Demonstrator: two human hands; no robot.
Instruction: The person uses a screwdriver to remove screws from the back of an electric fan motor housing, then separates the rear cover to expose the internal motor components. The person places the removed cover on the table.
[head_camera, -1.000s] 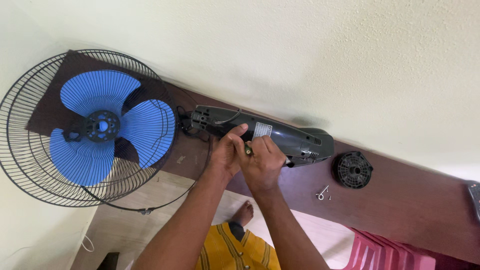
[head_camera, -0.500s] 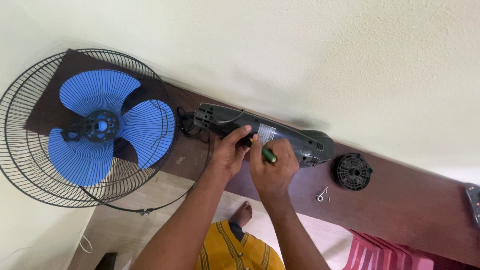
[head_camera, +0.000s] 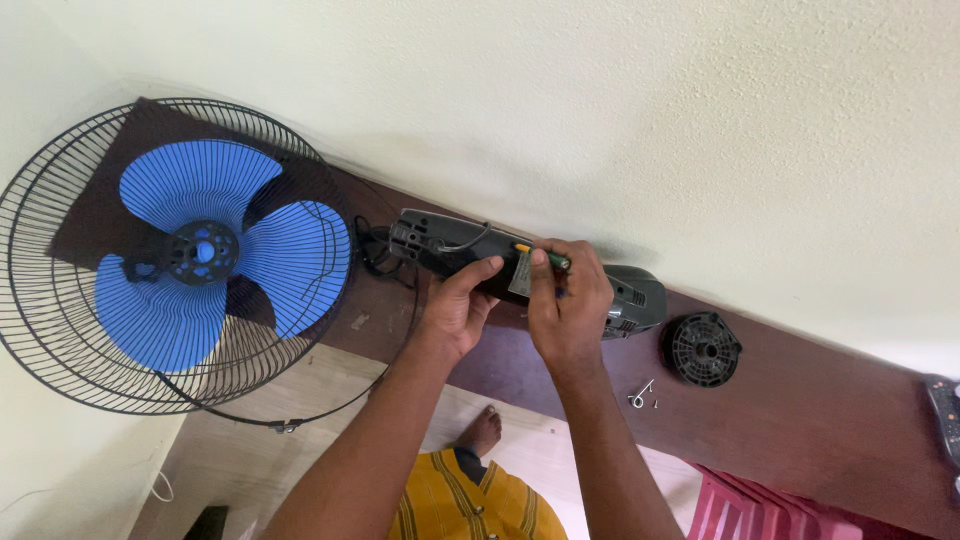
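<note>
A dark grey fan motor housing (head_camera: 625, 292) lies on a brown table (head_camera: 800, 410) against a cream wall. My left hand (head_camera: 455, 305) grips the housing near its middle, thumb on top. My right hand (head_camera: 568, 300) is shut on a green-handled screwdriver (head_camera: 545, 257) with an orange end, held across the top of the housing. A black wire grille with a blue three-bladed fan blade (head_camera: 190, 250) lies to the left, its edge hanging off the table.
A round black plastic cap (head_camera: 705, 349) sits right of the housing. A small metal pin and screws (head_camera: 642, 394) lie near the front edge. A pink plastic chair (head_camera: 770, 505) stands below right. A wooden floor and my foot show beneath.
My right hand has moved from the front of the housing up onto its top, carrying the screwdriver with it. My left hand has stayed on the housing.
</note>
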